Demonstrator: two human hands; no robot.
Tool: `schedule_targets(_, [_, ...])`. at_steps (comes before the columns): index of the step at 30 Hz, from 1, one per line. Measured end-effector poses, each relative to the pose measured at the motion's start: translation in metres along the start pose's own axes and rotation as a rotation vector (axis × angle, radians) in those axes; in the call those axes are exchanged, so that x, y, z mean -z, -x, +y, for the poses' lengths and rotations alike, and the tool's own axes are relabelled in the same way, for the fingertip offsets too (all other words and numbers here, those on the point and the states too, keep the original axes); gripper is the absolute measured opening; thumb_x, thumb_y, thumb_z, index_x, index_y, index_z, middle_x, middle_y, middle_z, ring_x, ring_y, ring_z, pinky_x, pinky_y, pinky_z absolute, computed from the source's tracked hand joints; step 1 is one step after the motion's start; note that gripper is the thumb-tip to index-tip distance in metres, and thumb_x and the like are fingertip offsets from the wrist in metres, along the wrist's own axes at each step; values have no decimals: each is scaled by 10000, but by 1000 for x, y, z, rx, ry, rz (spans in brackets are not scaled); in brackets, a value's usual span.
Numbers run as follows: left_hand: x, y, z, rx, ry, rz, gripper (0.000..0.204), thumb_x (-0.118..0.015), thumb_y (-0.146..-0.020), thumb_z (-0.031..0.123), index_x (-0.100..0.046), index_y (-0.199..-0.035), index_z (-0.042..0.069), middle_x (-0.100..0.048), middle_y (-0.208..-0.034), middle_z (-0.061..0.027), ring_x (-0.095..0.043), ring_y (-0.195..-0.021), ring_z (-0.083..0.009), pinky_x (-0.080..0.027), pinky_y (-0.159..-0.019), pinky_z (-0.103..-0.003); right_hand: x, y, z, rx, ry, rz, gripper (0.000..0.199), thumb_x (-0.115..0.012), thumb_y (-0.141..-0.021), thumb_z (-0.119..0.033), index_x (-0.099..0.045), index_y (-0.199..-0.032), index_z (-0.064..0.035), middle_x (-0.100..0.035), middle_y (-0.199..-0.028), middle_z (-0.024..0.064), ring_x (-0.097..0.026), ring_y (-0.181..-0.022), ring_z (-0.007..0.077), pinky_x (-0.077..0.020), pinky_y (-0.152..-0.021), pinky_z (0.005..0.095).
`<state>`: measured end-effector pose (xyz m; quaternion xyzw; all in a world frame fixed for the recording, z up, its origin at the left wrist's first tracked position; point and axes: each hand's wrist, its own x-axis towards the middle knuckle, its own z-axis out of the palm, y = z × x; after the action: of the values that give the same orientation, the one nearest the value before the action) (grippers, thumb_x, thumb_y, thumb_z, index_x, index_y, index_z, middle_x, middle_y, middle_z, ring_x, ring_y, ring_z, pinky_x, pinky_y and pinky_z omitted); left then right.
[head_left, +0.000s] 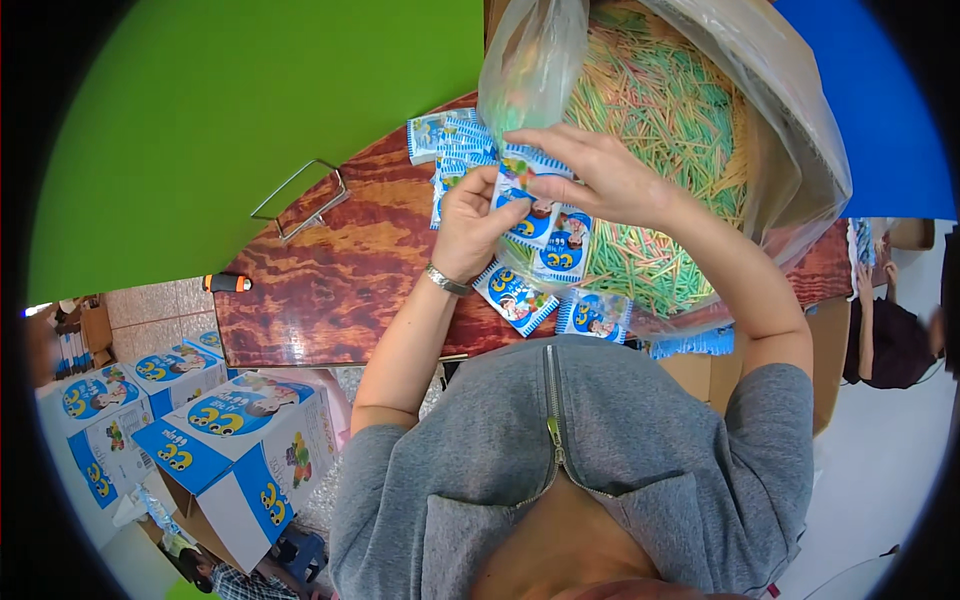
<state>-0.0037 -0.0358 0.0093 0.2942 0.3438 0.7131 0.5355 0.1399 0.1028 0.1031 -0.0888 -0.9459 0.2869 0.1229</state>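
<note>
A small blue-and-white printed packet (517,212) is between my hands, above the near left edge of the large clear plastic bag. My left hand (472,222) pinches its left side, thumb across the front. From the right, my right hand (605,178) has its thumb on the packet's face and its fingers over the top end. The bag's opening shows a heap of thin green, yellow and pink sticks (665,130). Close below lie more such packets, one (563,252) on the sticks and another (515,297) by the table edge. A pile of packets (455,145) sits just beyond my left hand.
The reddish wood-grain table (310,290) carries a bent metal wire stand (305,200) and an orange-and-black object (228,284) at its left edge. Printed cartons (240,420) stand lower left. Other people appear at far right (895,330) and lower left (235,580).
</note>
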Motion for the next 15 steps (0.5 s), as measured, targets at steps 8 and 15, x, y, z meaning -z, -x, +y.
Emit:
schedule_targets(8, [21, 12, 8, -23, -109, 112, 376, -702, -825, -62, -529, -1156, -17, -675, -1074, -120, -681, -928, -169, -563, -837, -306, -22, 46, 44, -146, 443, -246, 341, -749, -786, -312, -604, -969, -63, -638, -889, 106, -640, -913, 306, -526, -718, 401])
schedule_targets(15, [26, 11, -2, -60, -154, 129, 291, -702, -833, -61, -558, -1080, -12, -688, -1040, -120, -677, -924, -153, -564, -821, -291, -36, 58, 47, -187, 432, -237, 329, -753, -770, -309, -582, -911, -65, -623, -894, 121, -631, -892, 320, -519, -727, 439])
